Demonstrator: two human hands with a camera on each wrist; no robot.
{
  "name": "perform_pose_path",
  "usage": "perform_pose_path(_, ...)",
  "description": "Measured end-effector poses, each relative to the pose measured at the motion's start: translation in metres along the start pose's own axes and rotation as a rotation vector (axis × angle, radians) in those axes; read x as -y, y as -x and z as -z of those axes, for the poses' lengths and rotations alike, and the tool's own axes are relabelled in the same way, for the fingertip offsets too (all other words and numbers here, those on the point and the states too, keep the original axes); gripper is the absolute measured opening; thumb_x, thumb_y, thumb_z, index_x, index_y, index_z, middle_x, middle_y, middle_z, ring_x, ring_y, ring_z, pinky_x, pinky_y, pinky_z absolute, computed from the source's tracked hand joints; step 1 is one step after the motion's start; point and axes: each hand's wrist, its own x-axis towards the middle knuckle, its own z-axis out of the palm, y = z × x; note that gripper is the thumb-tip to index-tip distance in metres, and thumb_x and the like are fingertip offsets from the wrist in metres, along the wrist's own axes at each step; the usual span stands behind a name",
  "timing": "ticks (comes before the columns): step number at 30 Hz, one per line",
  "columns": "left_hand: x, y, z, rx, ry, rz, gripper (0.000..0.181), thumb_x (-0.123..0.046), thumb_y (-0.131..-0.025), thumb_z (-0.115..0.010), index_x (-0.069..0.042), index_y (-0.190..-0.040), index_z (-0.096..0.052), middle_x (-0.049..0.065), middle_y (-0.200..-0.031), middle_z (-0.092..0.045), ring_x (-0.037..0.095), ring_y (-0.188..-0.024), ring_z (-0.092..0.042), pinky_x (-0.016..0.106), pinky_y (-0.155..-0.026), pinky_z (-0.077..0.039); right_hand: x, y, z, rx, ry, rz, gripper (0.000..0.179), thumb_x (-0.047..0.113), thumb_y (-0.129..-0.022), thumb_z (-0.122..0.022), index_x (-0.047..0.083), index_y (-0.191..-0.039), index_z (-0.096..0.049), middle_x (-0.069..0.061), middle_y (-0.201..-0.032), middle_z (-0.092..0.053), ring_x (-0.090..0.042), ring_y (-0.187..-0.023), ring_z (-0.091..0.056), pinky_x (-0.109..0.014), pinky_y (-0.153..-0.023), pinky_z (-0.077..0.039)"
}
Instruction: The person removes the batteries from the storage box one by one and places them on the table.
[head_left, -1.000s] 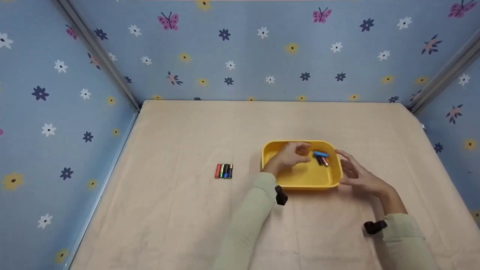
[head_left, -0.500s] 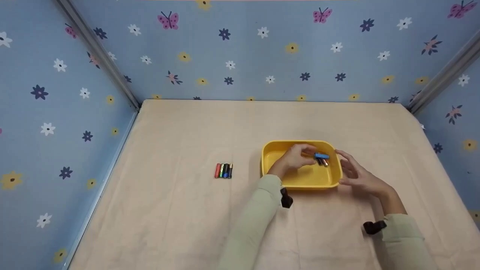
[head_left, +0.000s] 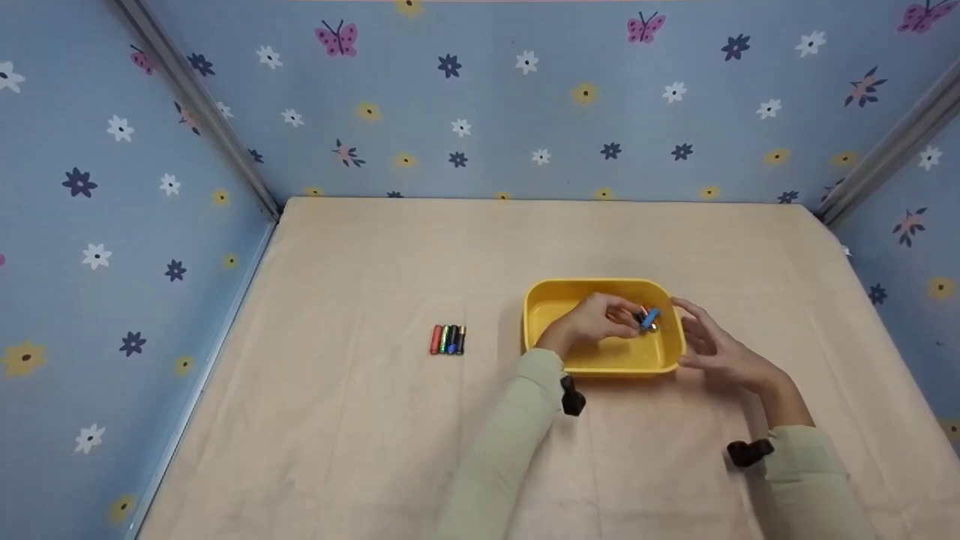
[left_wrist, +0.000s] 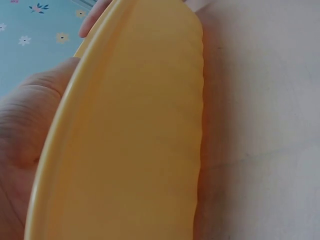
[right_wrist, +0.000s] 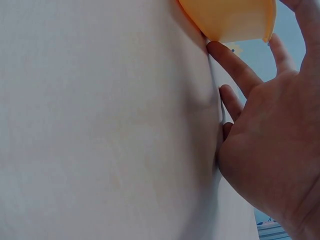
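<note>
A yellow plastic bin (head_left: 607,370) stands on the cloth-covered table, right of centre in the head view. My left hand (head_left: 592,319) reaches inside, thumb and fingers bent towards a small heap of batteries at the bin's right end. A blue battery (head_left: 649,319) lies slantwise on top, right at my fingertips; whether they pinch a battery is too small to tell. Most of this hand is hidden behind the bin wall (left_wrist: 135,125) in the left wrist view. My right hand (head_left: 724,356) rests spread fingers against the bin's right end. Its palm (right_wrist: 275,145) shows in the right wrist view.
Left of the bin, a row of several batteries (head_left: 448,340), red, green and dark, lies side by side on the beige cloth (head_left: 337,420). Blue flowered panels (head_left: 495,97) enclose the table at the back and sides. Each wrist wears a small black camera (head_left: 573,396).
My left hand has moved right inside the bin, up to the batteries. The blue battery has turned from nearly level to slanting. My right hand has stayed at the bin's end.
</note>
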Motion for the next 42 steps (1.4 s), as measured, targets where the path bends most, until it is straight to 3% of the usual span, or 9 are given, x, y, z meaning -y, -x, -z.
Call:
perform_pose_path(6,0.001,0.000,0.001,0.045,0.000,-0.001,0.046,-0.008,-0.107,-0.077,-0.002,-0.152,-0.068,0.019,-0.139,-0.081,0.029,-0.134,-0.076,0.032,-0.117,-0.059,-0.001,-0.001,0.001,0.001,-0.017,0.000,0.099,0.015,-0.110,-0.072,0.031,-0.182,-0.007,-0.031,-0.185,-0.021,-0.061,-0.172,-0.016,-0.089,-0.130,-0.011)
perform_pose_path(18,0.003,0.001,0.002,-0.058,-0.005,0.040,0.044,-0.010,-0.106,-0.079,-0.006,-0.149,-0.072,0.014,-0.136,-0.079,0.017,-0.120,-0.072,0.037,-0.117,-0.060,-0.001,-0.002,-0.001,-0.009,-0.005,-0.026,0.100,0.019,-0.109,-0.074,0.034,-0.182,-0.008,-0.029,-0.186,-0.019,-0.061,-0.172,-0.013,-0.092,-0.127,-0.009)
perform_pose_path(27,0.004,0.002,0.005,-0.150,-0.007,0.047,0.051,-0.003,-0.103,-0.080,-0.005,-0.152,-0.069,0.016,-0.149,-0.074,0.030,-0.140,-0.069,0.038,-0.117,-0.059,0.000,-0.002,-0.001,-0.017,-0.006,-0.040,0.101,0.019,-0.108,-0.075,0.034,-0.182,-0.008,-0.030,-0.187,-0.018,-0.061,-0.173,-0.012,-0.090,-0.128,-0.010)
perform_pose_path(34,0.002,0.004,0.006,-0.138,0.003,0.066,0.060,-0.002,-0.101,-0.082,-0.005,-0.157,-0.064,0.017,-0.152,-0.072,0.032,-0.143,-0.067,0.040,-0.122,-0.056,0.002,-0.002,-0.002,-0.027,0.013,-0.068,0.102,0.024,-0.107,-0.077,0.036,-0.182,-0.008,-0.028,-0.187,-0.017,-0.060,-0.173,-0.011,-0.089,-0.129,-0.011)
perform_pose_path(42,-0.007,-0.003,-0.003,-0.179,0.077,0.160,0.060,0.006,-0.097,-0.083,-0.001,-0.154,-0.066,0.022,-0.140,-0.076,0.021,-0.116,-0.070,0.036,-0.115,-0.059,0.000,0.000,0.000,-0.032,0.020,-0.067,0.103,0.023,-0.106,-0.077,0.036,-0.182,-0.008,-0.029,-0.187,-0.016,-0.061,-0.173,-0.011,-0.089,-0.129,-0.011)
